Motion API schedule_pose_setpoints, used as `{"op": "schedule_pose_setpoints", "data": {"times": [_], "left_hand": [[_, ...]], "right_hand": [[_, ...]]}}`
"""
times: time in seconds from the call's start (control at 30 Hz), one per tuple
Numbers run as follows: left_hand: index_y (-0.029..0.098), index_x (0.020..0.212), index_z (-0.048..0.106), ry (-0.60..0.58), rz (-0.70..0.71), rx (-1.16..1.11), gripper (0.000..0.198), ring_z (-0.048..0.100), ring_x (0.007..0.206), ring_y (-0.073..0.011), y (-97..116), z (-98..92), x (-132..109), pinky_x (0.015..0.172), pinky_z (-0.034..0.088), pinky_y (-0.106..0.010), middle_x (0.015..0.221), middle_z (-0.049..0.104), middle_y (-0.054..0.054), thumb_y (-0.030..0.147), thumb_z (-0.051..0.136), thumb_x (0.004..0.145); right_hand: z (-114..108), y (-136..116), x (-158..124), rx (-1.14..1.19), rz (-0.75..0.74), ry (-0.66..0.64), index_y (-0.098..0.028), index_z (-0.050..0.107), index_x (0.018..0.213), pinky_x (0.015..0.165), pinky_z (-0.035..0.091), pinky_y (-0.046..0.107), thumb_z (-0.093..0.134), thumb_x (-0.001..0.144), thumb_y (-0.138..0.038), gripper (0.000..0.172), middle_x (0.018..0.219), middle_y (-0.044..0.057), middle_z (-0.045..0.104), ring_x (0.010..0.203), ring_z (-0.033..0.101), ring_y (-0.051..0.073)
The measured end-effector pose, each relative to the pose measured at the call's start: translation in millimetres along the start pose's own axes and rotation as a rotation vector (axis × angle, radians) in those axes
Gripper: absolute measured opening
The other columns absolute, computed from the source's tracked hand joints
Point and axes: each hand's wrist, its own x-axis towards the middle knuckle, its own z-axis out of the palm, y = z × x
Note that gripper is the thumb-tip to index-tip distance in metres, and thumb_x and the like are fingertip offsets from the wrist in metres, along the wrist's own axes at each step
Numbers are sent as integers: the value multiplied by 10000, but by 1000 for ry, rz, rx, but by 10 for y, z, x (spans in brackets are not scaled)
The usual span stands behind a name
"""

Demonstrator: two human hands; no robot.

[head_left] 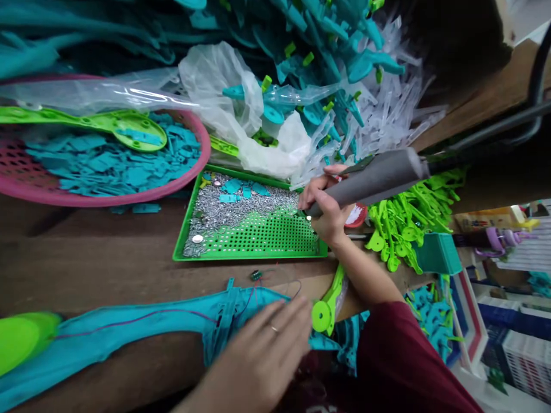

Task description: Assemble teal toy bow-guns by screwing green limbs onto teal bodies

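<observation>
My right hand (329, 213) curls round a grey tool (376, 176) by the green tray (269, 235)'s right end; left hand (260, 353), blurred, fingers together over the near teal casing (148, 324); whether gripping, I can't tell.

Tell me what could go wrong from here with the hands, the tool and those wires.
The left hand is close to the thin wires at the small circuit board, so a finger might snag and pull one loose.

The right hand holds the grey tool with its tip over the green tray; a knock could scatter the loose silver pieces.
</observation>
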Motion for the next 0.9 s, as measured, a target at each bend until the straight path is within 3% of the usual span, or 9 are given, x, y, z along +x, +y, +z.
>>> {"op": "schedule_pose_setpoints", "data": {"times": [0.07, 0.13, 0.2, 0.3, 0.43, 0.53, 0.67, 0.77, 0.9], "left_hand": [[196, 1205, 664, -13, -177, 10, 297, 640, 1138, -193, -250, -255, 181, 985, 486, -347, 1237, 712, -41, 216, 420, 1037], [149, 1218, 631, -6, -327, 25, 322, 658, 1057, -220, -531, -382, 432, 900, 519, -365, 1208, 691, -99, 326, 422, 1048], [137, 1258, 616, 7, -300, 46, 386, 615, 1151, -276, -796, -371, 700, 935, 510, -411, 1287, 640, -131, 399, 448, 1030], [159, 1096, 693, -192, -213, 46, 278, 616, 1107, -272, -1112, -250, 1006, 895, 505, -390, 1191, 683, -108, 307, 474, 1007], [144, 821, 695, -393, -151, 390, 320, 630, 944, -269, -1274, -247, 1039, 771, 491, -385, 924, 705, -121, 70, 403, 930], [117, 856, 709, -306, -45, 555, 362, 620, 1028, -305, -1038, -291, 804, 813, 497, -428, 1028, 705, -166, 23, 360, 888], [126, 1052, 738, -57, 107, 305, 360, 603, 1144, -282, -275, -82, 392, 997, 448, -449, 1184, 715, -136, 103, 400, 931], [155, 1208, 707, -114, 165, 174, 333, 565, 1240, -252, 195, 226, 182, 1081, 404, -408, 1300, 689, -78, 293, 508, 980], [149, 1286, 672, -167, 141, 164, 385, 549, 1292, -228, 329, 552, 94, 1076, 426, -378, 1390, 643, -63, 296, 482, 985]], "right_hand": [[26, -133, -2, 21, -49, -8, -325, 441, 1069, 448, 448, 276, 661, 811, -443, 359, 588, -100, 454, 444, 492, 120], [76, -253, -7, 46, -96, -24, -336, 446, 1069, 418, 424, 268, 641, 823, -442, 331, 579, -94, 435, 426, 467, 121], [138, -329, -12, 70, -121, -52, -345, 445, 1078, 406, 413, 265, 628, 826, -454, 330, 571, -94, 426, 418, 455, 124], [197, -355, -15, 73, -135, -97, -352, 424, 1096, 452, 454, 278, 631, 816, -478, 370, 575, -101, 426, 429, 468, 128], [122, -280, -31, 8, -91, -5, -309, 429, 1086, 496, 474, 297, 644, 795, -501, 409, 597, -92, 433, 461, 502, 131], [6, -153, -54, -46, -20, 77, -293, 440, 1072, 516, 480, 310, 671, 768, -518, 443, 609, -87, 458, 477, 510, 132], [-64, 68, -60, -80, 50, 98, -285, 462, 1095, 517, 482, 314, 679, 741, -565, 500, 610, -89, 466, 477, 497, 126], [-54, 174, -50, -78, 65, 70, -277, 483, 1084, 520, 480, 306, 689, 744, -558, 487, 606, -93, 474, 477, 503, 119], [-42, 212, -51, -50, 57, 45, -270, 481, 1053, 509, 466, 284, 709, 779, -486, 416, 613, -98, 515, 467, 517, 107]]}}
